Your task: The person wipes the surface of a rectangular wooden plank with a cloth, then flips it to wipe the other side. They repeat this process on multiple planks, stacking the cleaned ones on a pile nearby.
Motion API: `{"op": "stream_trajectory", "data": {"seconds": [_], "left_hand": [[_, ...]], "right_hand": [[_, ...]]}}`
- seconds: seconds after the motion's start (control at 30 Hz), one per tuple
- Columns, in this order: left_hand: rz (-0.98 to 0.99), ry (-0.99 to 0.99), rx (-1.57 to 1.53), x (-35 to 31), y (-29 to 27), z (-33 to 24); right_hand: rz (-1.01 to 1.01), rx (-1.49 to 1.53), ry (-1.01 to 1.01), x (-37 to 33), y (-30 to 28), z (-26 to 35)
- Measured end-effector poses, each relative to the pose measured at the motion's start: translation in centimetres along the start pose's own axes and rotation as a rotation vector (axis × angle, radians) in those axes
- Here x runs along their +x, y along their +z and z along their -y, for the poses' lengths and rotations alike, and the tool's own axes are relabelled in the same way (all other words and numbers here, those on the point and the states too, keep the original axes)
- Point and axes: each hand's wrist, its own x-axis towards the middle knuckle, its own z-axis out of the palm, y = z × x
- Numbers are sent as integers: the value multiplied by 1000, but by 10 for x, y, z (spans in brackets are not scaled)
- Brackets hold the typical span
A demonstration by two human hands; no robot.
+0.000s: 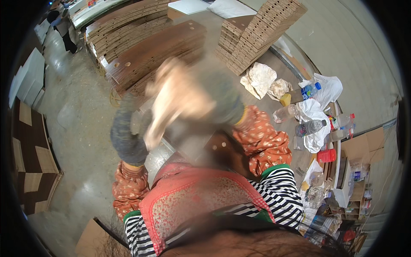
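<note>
A pale beige cloth (177, 96), smeared by motion, hangs in front of me above the brown boards. My right hand (220, 92), in a dark grey glove, is closed on this cloth at its right side; the fingers themselves are blurred. To the left of the cloth is my left hand (128, 137), also in a dark glove and close to the cloth's lower end. Its fingers are too blurred to read. Close to my body lies a dark brown board (224, 150) with two small round holes, partly covered by the blur.
Stacked brown boards (154, 49) with drilled edges stand ahead, and a tilted stack of drilled strips (261, 36) rises ahead right. Crumpled cloth (259, 79), plastic bottles (310, 127) and a red-lidded container (326, 155) crowd the right. Another person (64, 30) stands far left.
</note>
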Motion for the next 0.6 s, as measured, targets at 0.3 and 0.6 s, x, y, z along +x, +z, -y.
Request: {"op": "stream_trajectory", "data": {"seconds": [0.3, 0.6], "left_hand": [[147, 208, 328, 5, 49, -43], [128, 79, 391, -10, 34, -18]], "right_hand": [[-656, -360, 802, -43, -20, 10], [-1007, 463, 869, -24, -19, 17]]}}
